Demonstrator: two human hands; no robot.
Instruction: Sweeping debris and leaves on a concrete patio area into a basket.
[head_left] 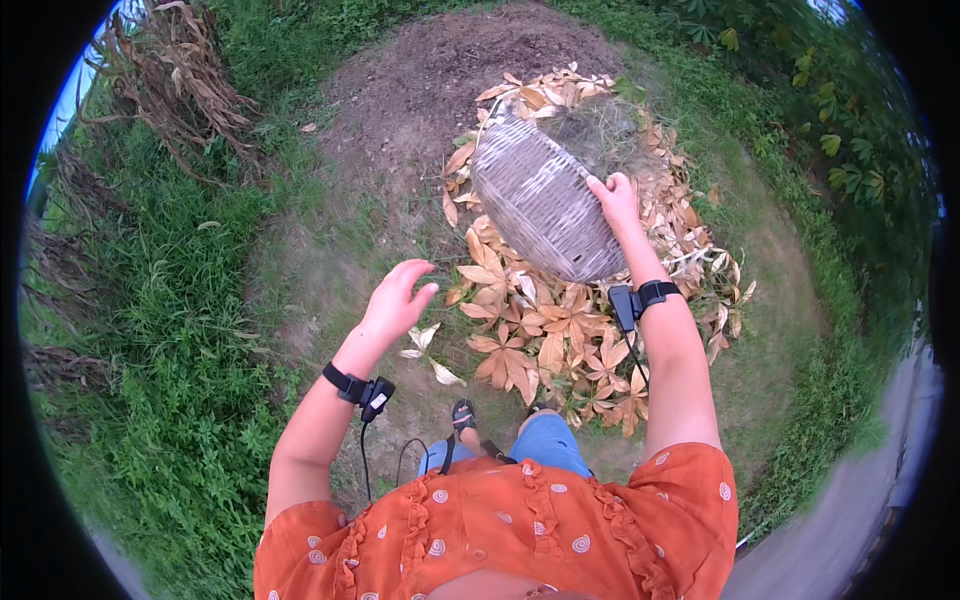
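My right hand [615, 200] grips the rim of a woven wicker basket [545, 195], greyish brown with paler worn streaks. The basket hangs tilted over a spread of dry tan leaves [570, 315], its woven outer side mostly turned up toward me. Its inside is hidden. My left hand [400, 295] is empty, fingers apart, held in the air left of the basket and touching nothing. Below it, a few pale dry leaves [428, 352] lie on the ground.
The leaves curve around a patch of cut grass and bare soil [440, 60] stretches behind. Green weeds [170, 350] and withered brown plants [175, 80] stand at left, bushes [850, 130] at right. A paved strip [840, 520] runs at lower right. My feet stand close to the leaves.
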